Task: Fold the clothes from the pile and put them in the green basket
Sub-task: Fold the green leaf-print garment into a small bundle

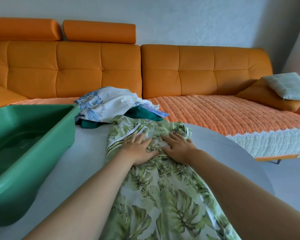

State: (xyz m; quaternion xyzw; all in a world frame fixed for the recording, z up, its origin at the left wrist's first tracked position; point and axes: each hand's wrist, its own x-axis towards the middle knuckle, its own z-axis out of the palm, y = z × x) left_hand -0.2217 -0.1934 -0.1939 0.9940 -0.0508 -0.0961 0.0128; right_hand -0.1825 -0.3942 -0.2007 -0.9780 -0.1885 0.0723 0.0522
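Green-leaf dress (pixel 164 196), green basket (pixel 33 135), orange sofa (pixel 100 66).

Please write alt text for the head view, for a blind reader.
Left hand and right hand press flat on a leaf-print garment on a white table. A green basket stands at left; a clothes pile lies beyond.

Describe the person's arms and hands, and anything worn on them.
The left arm and the right arm are bare as far as the picture shows them, with no sleeves in view. The left hand and the right hand are ungloved. No watch, bracelet or ring shows.
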